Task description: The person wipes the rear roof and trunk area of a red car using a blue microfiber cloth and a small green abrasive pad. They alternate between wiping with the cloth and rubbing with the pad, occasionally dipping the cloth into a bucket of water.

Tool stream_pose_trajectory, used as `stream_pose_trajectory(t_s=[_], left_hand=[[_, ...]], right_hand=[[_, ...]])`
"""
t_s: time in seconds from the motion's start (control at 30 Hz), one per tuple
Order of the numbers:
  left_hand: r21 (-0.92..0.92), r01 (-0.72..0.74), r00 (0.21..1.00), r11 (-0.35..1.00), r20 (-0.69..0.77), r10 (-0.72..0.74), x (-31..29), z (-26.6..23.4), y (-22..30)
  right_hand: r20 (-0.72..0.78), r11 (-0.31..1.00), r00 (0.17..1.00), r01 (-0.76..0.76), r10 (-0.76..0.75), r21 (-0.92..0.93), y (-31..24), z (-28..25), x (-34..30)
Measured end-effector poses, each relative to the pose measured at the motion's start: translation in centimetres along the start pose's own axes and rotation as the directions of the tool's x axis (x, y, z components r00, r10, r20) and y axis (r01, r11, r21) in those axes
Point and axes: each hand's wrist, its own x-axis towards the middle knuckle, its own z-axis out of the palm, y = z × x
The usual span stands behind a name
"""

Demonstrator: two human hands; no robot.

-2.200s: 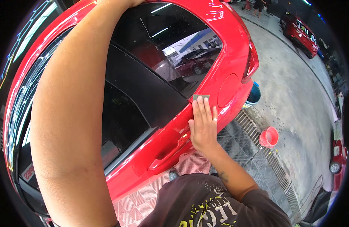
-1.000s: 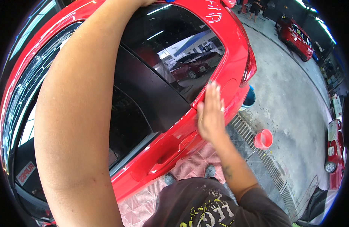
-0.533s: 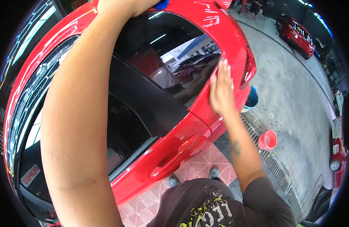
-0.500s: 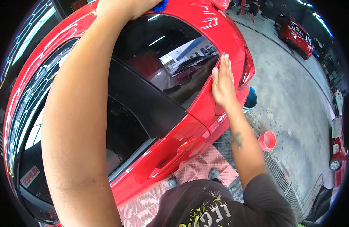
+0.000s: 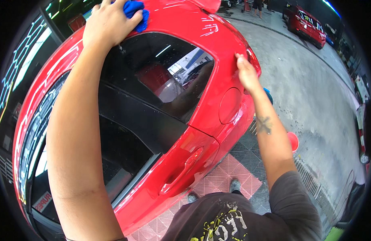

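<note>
A glossy red car (image 5: 223,52) fills the left and middle of the head view, with its dark rear side window (image 5: 153,72) facing me. At the roof edge above that glass, my left hand (image 5: 107,24) is closed on a blue cloth (image 5: 136,17), pressing it to the red paint. My right hand (image 5: 246,73) is by the rear quarter panel, beside the tail light (image 5: 251,54). It is seen edge-on with fingers stretched out and no object visible in it; whether it touches the paint I cannot tell. Below it sits the round fuel flap (image 5: 230,105).
A pink bucket (image 5: 293,141) stands on the concrete floor, partly behind my right arm. A blue-rimmed bucket (image 5: 268,95) shows past the car's rear. Floor grating (image 5: 314,180) runs at the right. Another red car (image 5: 308,26) and a person (image 5: 257,6) are far back.
My right hand has moved from the window's rear edge toward the tail light, uncovering the fuel flap. My left hand has slid left with the cloth, which now shows more. The view has shifted.
</note>
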Motion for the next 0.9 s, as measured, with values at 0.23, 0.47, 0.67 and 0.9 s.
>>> stream_pose_trajectory(t_s=[0.23,0.47,0.67,0.9], left_hand=[[-0.074,-0.058,0.995,0.996,0.072,0.063,0.1,-1.3,-0.4],[0.037,-0.117,0.989,0.992,0.091,0.113,-3.1,-1.5,9.3],[-0.320,-0.432,0.888,0.843,0.013,0.460,-8.1,2.4,28.1],[-0.333,-0.357,0.883,0.873,0.185,0.432,-2.2,9.0,38.5]], right_hand=[[-0.406,0.922,0.863,-0.372,0.301,-0.105,14.9,-10.6,-25.6],[-0.416,0.117,0.025,-0.973,0.909,0.198,20.7,-24.6,-60.0],[-0.591,0.232,0.223,-0.971,0.775,-0.063,23.4,-30.3,-65.3],[-0.414,0.512,0.440,-0.856,0.797,0.076,22.1,-32.2,-54.5]])
